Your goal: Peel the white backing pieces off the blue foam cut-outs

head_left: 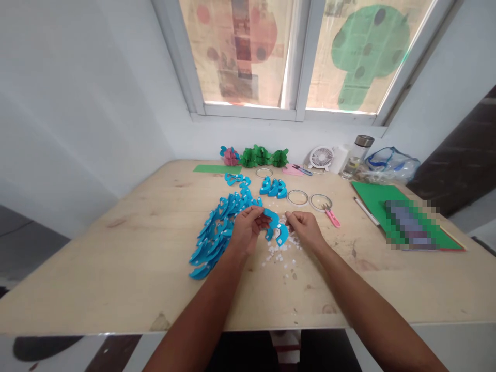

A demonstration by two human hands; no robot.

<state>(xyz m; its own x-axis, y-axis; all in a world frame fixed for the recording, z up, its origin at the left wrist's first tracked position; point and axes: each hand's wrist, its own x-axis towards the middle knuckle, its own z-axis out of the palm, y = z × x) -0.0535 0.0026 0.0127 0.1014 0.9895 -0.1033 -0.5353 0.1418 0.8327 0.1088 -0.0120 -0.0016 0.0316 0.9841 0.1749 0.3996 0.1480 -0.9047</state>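
Observation:
My left hand (250, 227) is closed, with thumb and fingers pinching a curved blue paper piece (273, 218). Just below it lies another blue arc (282, 236) with white squares on it; whether the two are joined I cannot tell. To the right, my right hand (304, 227) holds thumb and forefinger pressed together beside the held piece. A tiny white speck shows at its fingertips, too small to name. Many small white paper bits (279, 256) are scattered beneath both hands. Beside my left hand spreads a long heap of blue paper arcs (217, 235) dotted with white squares.
Three stacked blue arcs (273, 187) stand behind my hands. Tape rolls (297, 198) and pink-handled scissors (331, 217) lie to the right. Green paper flowers (260, 155), a small fan (321, 157) and a bottle (354, 157) line the wall. Green sheets (368, 199) are at far right.

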